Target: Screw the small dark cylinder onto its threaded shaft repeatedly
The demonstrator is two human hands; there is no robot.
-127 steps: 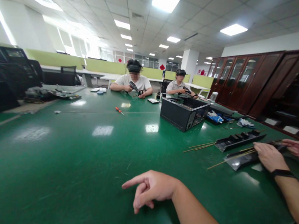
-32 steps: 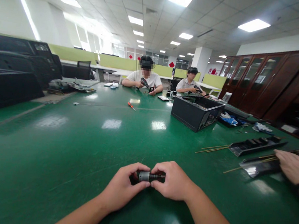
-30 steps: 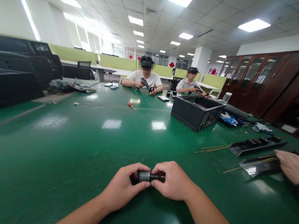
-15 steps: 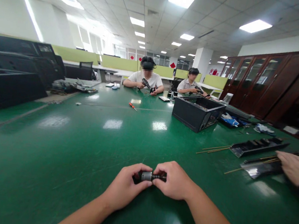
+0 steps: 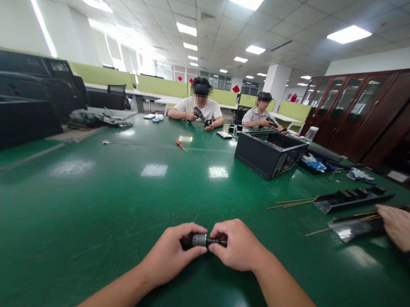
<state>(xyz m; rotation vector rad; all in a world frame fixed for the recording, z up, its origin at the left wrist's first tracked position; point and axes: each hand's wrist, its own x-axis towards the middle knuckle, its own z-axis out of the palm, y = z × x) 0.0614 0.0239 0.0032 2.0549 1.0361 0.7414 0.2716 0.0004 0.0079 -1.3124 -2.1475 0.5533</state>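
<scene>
Between my two hands, low over the green table (image 5: 117, 197), lies a small cylindrical metal part (image 5: 200, 240) with a silver-grey collar and a darker, ridged shaft on its right. My left hand (image 5: 173, 249) is closed round the collar end, thumb below and fingers above. With a pinch of thumb and fingers, my right hand (image 5: 234, 247) grips the shaft end. My palms and fingers hide both ends of the part, so its exact kind does not show.
A black computer case (image 5: 260, 155) stands ahead to the right, and an orange screwdriver (image 5: 180, 145) lies mid-table. At right, a co-worker's hand (image 5: 403, 227) rests by dark trays (image 5: 352, 199) with thin brass rods. Two people sit opposite holding power drills. Dark cases (image 5: 14, 95) stand at left.
My hands keep nearly the same grip on the metal part. The whole view has shifted very slightly; nothing has been taken up or let go.
</scene>
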